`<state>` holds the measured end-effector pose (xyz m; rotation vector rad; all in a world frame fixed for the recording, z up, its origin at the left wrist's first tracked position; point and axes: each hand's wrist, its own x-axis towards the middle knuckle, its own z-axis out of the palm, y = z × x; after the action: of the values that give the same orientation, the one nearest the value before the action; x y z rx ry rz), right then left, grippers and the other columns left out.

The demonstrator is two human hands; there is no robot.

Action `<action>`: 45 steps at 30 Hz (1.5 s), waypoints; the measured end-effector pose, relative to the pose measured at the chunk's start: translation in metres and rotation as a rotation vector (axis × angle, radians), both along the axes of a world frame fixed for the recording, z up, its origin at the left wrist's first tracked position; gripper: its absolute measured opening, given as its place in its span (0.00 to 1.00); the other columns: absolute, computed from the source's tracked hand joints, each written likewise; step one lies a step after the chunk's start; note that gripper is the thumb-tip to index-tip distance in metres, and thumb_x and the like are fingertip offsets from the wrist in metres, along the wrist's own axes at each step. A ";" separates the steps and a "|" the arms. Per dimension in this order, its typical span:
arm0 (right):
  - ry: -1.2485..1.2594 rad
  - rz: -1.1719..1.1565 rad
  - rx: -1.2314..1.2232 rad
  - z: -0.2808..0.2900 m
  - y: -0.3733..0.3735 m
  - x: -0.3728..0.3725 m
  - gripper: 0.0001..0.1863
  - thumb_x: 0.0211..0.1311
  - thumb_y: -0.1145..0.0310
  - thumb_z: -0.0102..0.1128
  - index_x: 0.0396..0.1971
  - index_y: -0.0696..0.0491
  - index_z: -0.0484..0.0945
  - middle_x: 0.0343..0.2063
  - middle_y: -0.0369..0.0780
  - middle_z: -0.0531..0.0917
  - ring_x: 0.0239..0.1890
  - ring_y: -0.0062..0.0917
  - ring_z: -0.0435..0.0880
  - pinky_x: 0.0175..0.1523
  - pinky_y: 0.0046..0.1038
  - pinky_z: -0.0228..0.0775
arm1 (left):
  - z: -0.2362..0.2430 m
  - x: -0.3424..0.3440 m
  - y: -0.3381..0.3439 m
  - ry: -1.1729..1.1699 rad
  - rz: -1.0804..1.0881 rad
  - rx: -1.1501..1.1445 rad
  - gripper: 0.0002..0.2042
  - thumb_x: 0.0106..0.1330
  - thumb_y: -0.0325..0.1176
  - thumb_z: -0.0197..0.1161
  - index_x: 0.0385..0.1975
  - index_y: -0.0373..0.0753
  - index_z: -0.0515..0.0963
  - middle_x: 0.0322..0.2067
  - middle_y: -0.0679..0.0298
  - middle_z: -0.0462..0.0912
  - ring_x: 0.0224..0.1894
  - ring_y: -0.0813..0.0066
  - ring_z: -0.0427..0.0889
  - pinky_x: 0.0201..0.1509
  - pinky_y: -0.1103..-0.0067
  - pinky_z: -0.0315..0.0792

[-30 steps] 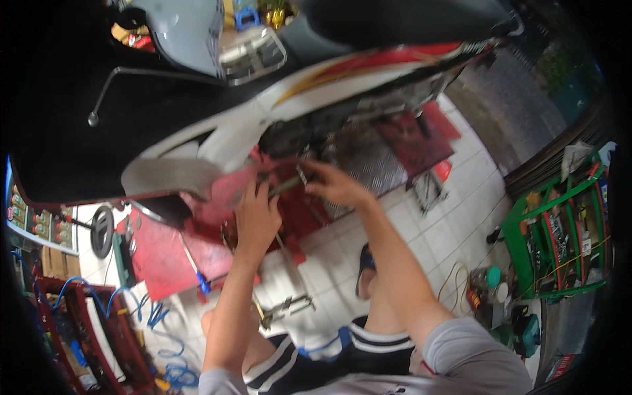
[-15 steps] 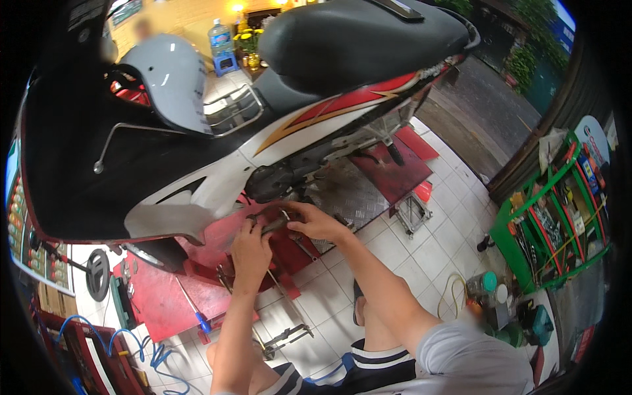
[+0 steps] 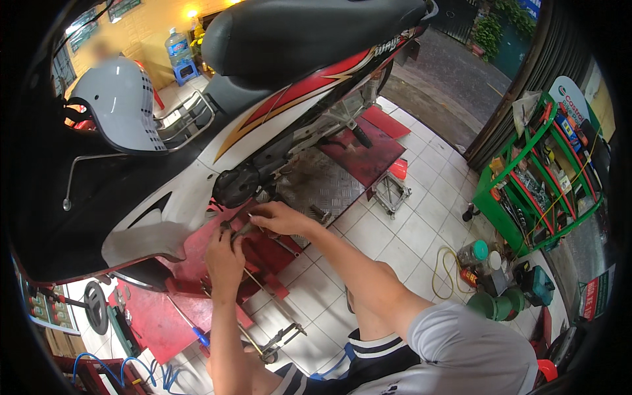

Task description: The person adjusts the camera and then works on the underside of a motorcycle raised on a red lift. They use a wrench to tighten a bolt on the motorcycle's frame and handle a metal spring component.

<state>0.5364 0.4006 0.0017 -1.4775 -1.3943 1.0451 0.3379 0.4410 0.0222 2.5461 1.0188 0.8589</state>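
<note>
In the head view, a person in a grey short-sleeved shirt [image 3: 471, 336] leans in beside a red, white and black motorbike [image 3: 191, 187] on a red platform [image 3: 155, 319]. The left hand [image 3: 225, 258] pinches a small grey part [image 3: 245, 230], its fingers narrowed around it — the piece lies between both hands, near the engine [image 3: 234, 189]. The right hand [image 3: 282, 218] curls beside it, though whether those fingers grip cannot be told. A blue-handled screwdriver [image 3: 201, 336] rests at left — a green tool rack [image 3: 495, 208] stands right, on white tiles [image 3: 421, 220].
</note>
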 end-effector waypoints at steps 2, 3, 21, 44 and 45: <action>-0.084 0.009 -0.154 0.002 0.003 0.002 0.24 0.65 0.58 0.55 0.54 0.58 0.72 0.28 0.40 0.81 0.25 0.22 0.79 0.32 0.26 0.72 | 0.003 0.001 -0.002 -0.016 -0.012 0.020 0.13 0.58 0.32 0.63 0.40 0.32 0.76 0.40 0.52 0.76 0.43 0.49 0.77 0.44 0.62 0.71; -0.102 0.019 -0.183 0.000 0.005 0.004 0.24 0.64 0.58 0.55 0.55 0.58 0.72 0.29 0.40 0.81 0.26 0.22 0.79 0.32 0.26 0.72 | 0.001 0.001 -0.001 -0.017 -0.014 0.018 0.13 0.58 0.31 0.63 0.40 0.32 0.76 0.40 0.51 0.76 0.42 0.49 0.77 0.44 0.62 0.71; 0.022 0.092 0.222 -0.014 -0.003 0.007 0.30 0.62 0.62 0.59 0.63 0.54 0.64 0.33 0.41 0.81 0.25 0.22 0.79 0.33 0.24 0.74 | -0.002 -0.003 0.003 0.075 -0.014 -0.021 0.14 0.61 0.31 0.59 0.44 0.31 0.74 0.45 0.48 0.74 0.46 0.47 0.76 0.47 0.61 0.71; 0.313 -0.158 -0.241 0.000 -0.004 0.013 0.30 0.70 0.45 0.41 0.59 0.54 0.66 0.26 0.42 0.83 0.12 0.21 0.73 0.20 0.22 0.64 | -0.027 -0.027 0.009 -0.393 -0.067 -0.446 0.29 0.48 0.17 0.67 0.54 0.32 0.67 0.53 0.48 0.71 0.51 0.53 0.78 0.54 0.70 0.76; 0.306 -0.233 -0.170 -0.001 -0.004 0.008 0.30 0.69 0.44 0.41 0.55 0.55 0.70 0.20 0.41 0.81 0.12 0.21 0.74 0.19 0.23 0.65 | -0.025 -0.027 0.009 -0.387 -0.067 -0.435 0.29 0.48 0.17 0.67 0.54 0.32 0.68 0.52 0.48 0.72 0.51 0.53 0.78 0.54 0.71 0.76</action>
<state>0.5442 0.3962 0.0011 -1.4848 -0.9155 1.2032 0.3113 0.4500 -0.0030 1.9467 0.8764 0.9424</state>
